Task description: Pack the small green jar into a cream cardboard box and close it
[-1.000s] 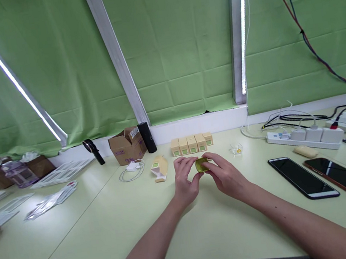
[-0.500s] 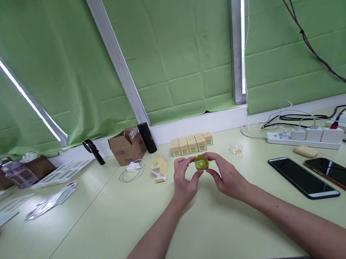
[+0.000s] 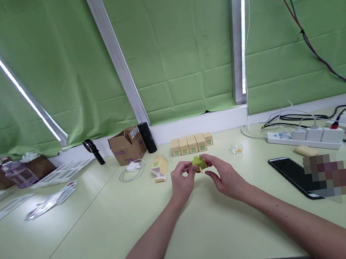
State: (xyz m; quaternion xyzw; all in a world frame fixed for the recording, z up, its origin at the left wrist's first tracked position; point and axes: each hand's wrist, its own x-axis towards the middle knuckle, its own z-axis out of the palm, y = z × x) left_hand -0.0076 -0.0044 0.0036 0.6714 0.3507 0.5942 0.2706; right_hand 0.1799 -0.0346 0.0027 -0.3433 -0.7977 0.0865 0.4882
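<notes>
A small, rounded green object (image 3: 199,163) with a knob on top is held up over the table, too small to name exactly. My left hand (image 3: 182,182) is closed on its left side, thumb and index finger pinching it. My right hand (image 3: 226,175) has its fingers curled at the object's right edge, while the thumb sits slightly apart below. A short pale yellowish piece (image 3: 201,170) shows at the object's lower front. Behind and to the left lies an opened kraft paper box (image 3: 160,168). A row of several small kraft boxes (image 3: 192,145) stands beyond my hands.
A clear little container (image 3: 236,149) stands right of the boxes. Farther right are a phone (image 3: 295,176), a power strip (image 3: 306,138) with chargers, and a pixelated patch (image 3: 344,178). Back left are a cardboard box (image 3: 127,146), a black cylinder (image 3: 147,137) and a white charger (image 3: 132,167).
The green object has turned and tilted between my fingers, and my right thumb has come away from it. A pixelated patch now covers the second phone. The hand at the far left edge is gone.
</notes>
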